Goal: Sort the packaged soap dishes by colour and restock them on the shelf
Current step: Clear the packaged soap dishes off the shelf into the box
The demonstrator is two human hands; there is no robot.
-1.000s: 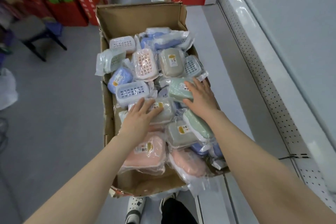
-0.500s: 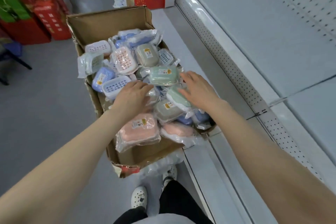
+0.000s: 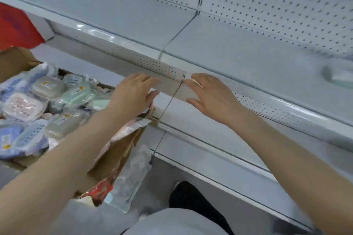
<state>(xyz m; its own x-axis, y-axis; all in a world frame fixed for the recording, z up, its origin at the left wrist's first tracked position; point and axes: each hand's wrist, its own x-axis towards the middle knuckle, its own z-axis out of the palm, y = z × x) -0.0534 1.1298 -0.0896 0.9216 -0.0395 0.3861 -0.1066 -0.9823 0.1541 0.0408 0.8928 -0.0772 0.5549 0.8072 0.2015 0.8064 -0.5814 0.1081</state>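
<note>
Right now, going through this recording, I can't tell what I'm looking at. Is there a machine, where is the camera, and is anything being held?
There is no machine here, only a person's two bare arms. The one picture comes from a wide-angle camera worn on the person's head. It looks forward and down, so the arms come in from the bottom edge. The left hand and the right hand are both open, with a grip on nothing. They are raised near the front edge of the white shelf; I cannot tell whether they touch it. At the left stands a cardboard box piled with packaged soap dishes in blue, green, pink and beige, each in a clear wrapper.
</note>
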